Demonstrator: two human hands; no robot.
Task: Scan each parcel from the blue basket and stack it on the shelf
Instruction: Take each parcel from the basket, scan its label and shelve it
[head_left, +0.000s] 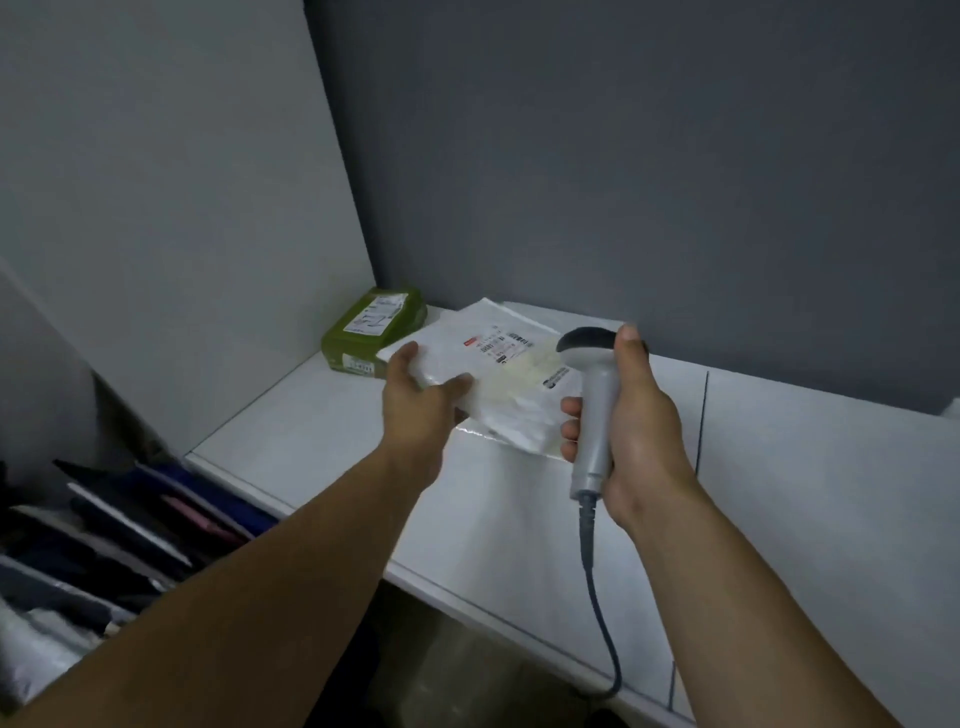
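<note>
L hand (415, 400) pinched the white parcel (519, 384) at its near-left corner, thumb on top, fingers under. Parcel sat low over the white shelf (322, 441), label up, just right of a green parcel (371, 332) in the back corner. R hand (636, 421) was wrapped round the scanner (592, 405) handle, head beside the parcel's right edge, cable (596, 597) hanging down.

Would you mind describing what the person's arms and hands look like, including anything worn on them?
The left forearm and right forearm are bare to the frame's edge, with no sleeves showing. The left hand and right hand wear no gloves, and no watch, bracelet or ring is visible.
</note>
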